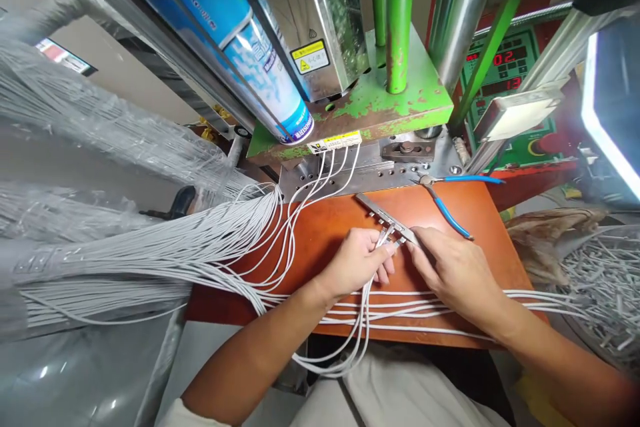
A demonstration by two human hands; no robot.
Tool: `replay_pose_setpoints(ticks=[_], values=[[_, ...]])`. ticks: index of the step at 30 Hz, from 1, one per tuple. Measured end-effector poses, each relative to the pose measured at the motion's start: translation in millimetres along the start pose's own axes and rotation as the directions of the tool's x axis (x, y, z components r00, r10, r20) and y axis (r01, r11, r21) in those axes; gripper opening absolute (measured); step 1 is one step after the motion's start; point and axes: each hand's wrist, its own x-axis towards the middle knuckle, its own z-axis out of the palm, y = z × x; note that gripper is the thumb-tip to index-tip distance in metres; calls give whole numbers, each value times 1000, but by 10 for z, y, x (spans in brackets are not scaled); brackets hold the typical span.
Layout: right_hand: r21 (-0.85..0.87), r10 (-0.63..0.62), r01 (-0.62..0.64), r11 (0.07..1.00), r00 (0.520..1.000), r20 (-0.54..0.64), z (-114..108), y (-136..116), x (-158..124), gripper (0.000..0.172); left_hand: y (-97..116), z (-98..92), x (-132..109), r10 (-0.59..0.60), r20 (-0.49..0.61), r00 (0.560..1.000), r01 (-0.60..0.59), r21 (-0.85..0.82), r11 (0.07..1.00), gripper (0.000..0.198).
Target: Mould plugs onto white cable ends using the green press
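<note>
My left hand [356, 261] pinches several white cables [364, 310] close to their ends, at the near side of a slotted metal bar [383, 215]. The bar lies at a slant above the orange tabletop [320, 233], and small pegs or slots line its edge. My right hand [447, 267] grips the bar's lower right end between thumb and fingers. The cable ends meet the bar between my hands; their exact seating is too small to tell. Other cables [295, 213] run into the press under its green plate [390, 107].
Blue-handled pliers [440, 197] lie at the tabletop's back right. Large cable bundles [215, 233] come in from the left. A blue spray can [265, 73] stands before the press. More cables pass under my right forearm toward a pile of cut white pieces [605, 287].
</note>
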Motion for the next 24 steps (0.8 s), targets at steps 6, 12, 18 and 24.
replay_pose_setpoints(ticks=[6, 12, 18, 24], values=[[56, -99, 96, 994, 994, 39, 29, 40, 26, 28, 37, 55, 35, -64, -67, 996, 65, 19, 998, 40], [151, -40, 41, 988, 999, -9, 2, 54, 37, 28, 31, -59, 47, 16, -87, 996, -8, 90, 996, 46], [184, -22, 30, 982, 999, -44, -20, 54, 27, 29, 44, -162, -10, 78, -213, 974, -43, 163, 986, 36], [157, -76, 78, 984, 997, -16, -2, 65, 45, 28, 107, -125, 43, -10, -26, 1000, 13, 85, 996, 37]])
